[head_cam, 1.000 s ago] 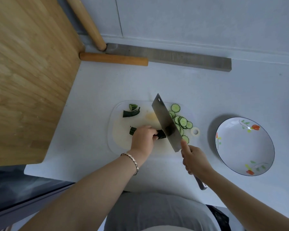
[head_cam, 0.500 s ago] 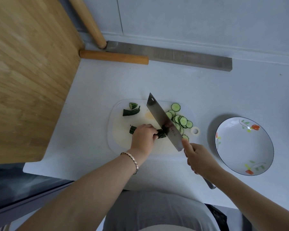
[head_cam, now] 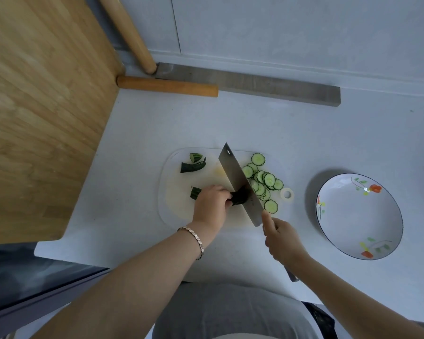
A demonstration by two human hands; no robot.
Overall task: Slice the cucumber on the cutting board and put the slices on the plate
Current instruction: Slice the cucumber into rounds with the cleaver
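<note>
A dark green cucumber [head_cam: 240, 198] lies on the pale cutting board [head_cam: 176, 209]; my left hand [head_cam: 212, 205] holds it down, covering its middle. My right hand [head_cam: 283, 238] grips the handle of a cleaver [head_cam: 238, 182], whose blade stands across the cucumber's right end. Several round slices [head_cam: 264, 182] lie piled to the right of the blade. Two cut-off end pieces [head_cam: 194, 163] sit at the board's far left. The white flowered plate [head_cam: 360, 216] stands to the right of the board with nothing on it.
A wooden tabletop [head_cam: 39, 113] fills the left side, its legs [head_cam: 167, 85] at the back. A grey bar [head_cam: 255, 84] runs along the wall. The white counter's front edge is close to my body.
The cleaver has shifted a little along the cucumber while cutting, and my right hand moved slightly with it. My left hand stays on the cucumber.
</note>
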